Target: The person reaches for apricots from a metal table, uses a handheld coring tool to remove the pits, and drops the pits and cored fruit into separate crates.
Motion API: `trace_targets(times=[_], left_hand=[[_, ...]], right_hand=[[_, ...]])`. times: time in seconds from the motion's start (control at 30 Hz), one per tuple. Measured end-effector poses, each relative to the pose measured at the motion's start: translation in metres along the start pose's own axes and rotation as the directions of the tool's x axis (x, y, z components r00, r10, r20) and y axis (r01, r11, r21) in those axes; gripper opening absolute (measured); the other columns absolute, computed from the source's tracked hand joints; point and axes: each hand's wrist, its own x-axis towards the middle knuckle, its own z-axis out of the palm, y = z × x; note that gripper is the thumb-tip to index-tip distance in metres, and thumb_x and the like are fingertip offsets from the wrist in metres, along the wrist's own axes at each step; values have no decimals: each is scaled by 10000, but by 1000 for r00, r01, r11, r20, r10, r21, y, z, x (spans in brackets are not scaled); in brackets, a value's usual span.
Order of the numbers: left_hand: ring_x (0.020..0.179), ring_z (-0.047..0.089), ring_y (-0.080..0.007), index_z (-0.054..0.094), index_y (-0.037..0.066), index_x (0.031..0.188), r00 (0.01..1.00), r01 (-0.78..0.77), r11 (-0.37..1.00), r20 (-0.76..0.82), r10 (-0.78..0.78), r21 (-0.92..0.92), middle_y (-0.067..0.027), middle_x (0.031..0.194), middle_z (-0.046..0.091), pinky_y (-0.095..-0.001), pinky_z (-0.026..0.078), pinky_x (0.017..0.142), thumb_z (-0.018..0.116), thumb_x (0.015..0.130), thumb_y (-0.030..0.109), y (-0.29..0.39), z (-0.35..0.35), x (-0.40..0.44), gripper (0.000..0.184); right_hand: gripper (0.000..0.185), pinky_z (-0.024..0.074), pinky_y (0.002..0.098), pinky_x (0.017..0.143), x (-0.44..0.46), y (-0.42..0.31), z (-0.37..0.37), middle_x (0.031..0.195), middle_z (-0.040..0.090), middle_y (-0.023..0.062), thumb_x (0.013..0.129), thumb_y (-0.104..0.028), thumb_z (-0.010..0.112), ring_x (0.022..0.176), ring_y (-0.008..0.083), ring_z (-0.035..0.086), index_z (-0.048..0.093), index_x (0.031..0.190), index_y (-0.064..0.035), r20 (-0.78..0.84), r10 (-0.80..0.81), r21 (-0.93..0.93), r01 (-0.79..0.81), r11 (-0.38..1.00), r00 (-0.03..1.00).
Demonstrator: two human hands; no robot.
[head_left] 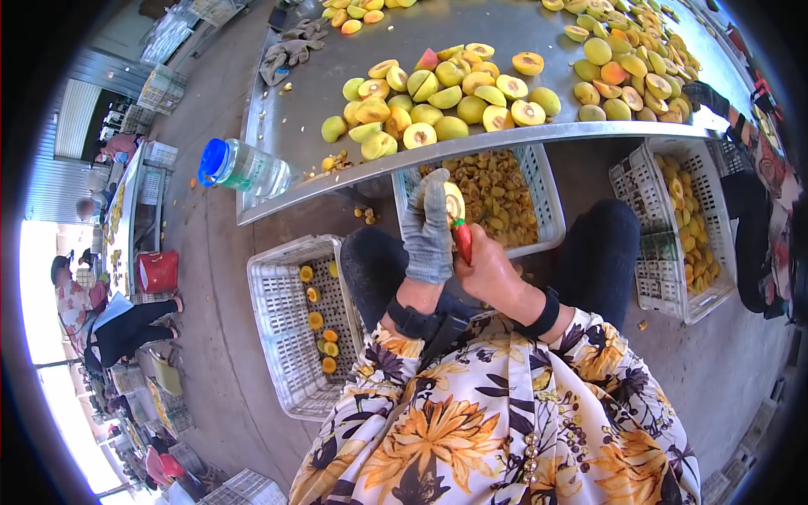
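Observation:
My left hand (427,229), in a grey glove, holds a cut yellow fruit half (454,203) with its cut face turned to the right. My bare right hand (488,268) is closed round the red handle of a small knife (462,240). The knife's tip end meets the lower part of the fruit half; its blade is mostly hidden. Both hands are over my lap, just below the metal table edge (337,178). Beyond them, a pile of halved fruit (446,95) lies on the table.
A crate of fruit scraps (551,202) sits under the table. Another crate (295,337) at left holds several halves; a third (665,252) stands at right. A blue-capped bottle (252,171) and grey gloves (290,52) are at the table's left. Other people are at both sides.

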Motion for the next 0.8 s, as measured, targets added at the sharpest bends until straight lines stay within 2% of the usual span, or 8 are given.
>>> trace_targets(times=[0.07,0.2,0.43,0.5,0.6,0.7,0.73,0.8], left_hand=[[711,598,-182,586,0,953,954,293,925,134,-268,-241,-95,868,609,-287,514,625,552,841,311,10,-7,6,333],[696,603,-176,608,0,909,822,545,789,363,-438,-283,-84,840,626,-275,509,615,618,802,208,23,-18,22,234],[642,604,-176,623,17,903,971,237,914,54,-232,-330,-88,806,624,-290,520,560,653,772,209,18,-8,8,235],[645,609,-198,618,17,904,946,320,890,66,-316,-325,-103,786,623,-336,527,521,656,766,191,17,-14,13,225],[604,602,-259,584,-9,845,786,618,695,308,-536,-367,-140,736,601,-373,533,513,622,776,248,17,-19,18,269],[628,606,-259,579,-17,853,783,610,735,368,-501,-297,-147,758,603,-374,534,522,627,772,243,15,-23,19,276],[628,606,-259,579,-17,853,783,610,734,364,-504,-298,-147,758,603,-374,534,522,627,772,243,16,-21,17,276],[608,604,-261,576,-20,838,909,355,927,273,-314,-119,-151,739,600,-367,533,517,615,777,262,18,-16,13,290]], right_hand=[[249,415,422,556,-2,2,0,673,532,265,716,-53,536,670,430,542,425,927,22,106,4,52,-9,999,994],[244,416,409,557,2,0,-6,667,536,255,714,-43,529,651,423,542,438,931,21,181,1,9,-2,1000,983],[192,430,365,484,4,-10,-14,610,530,182,723,-48,521,524,310,559,459,895,13,245,-4,143,-32,989,969],[184,443,362,455,2,-20,-23,619,546,174,723,-39,500,493,294,563,465,894,17,309,40,178,-99,979,950],[137,377,283,356,2,-27,-29,531,465,67,743,-17,474,374,144,478,433,872,5,499,156,265,-321,909,853],[131,347,267,309,4,-23,-30,527,455,52,743,-4,454,342,119,443,424,870,7,535,108,288,-301,909,838],[134,337,264,304,4,-24,-34,523,442,48,740,0,452,340,113,427,422,871,5,630,143,320,-423,848,764],[137,327,260,298,6,-23,-35,519,430,43,737,4,450,338,107,410,420,871,3,719,161,336,-541,771,676]])
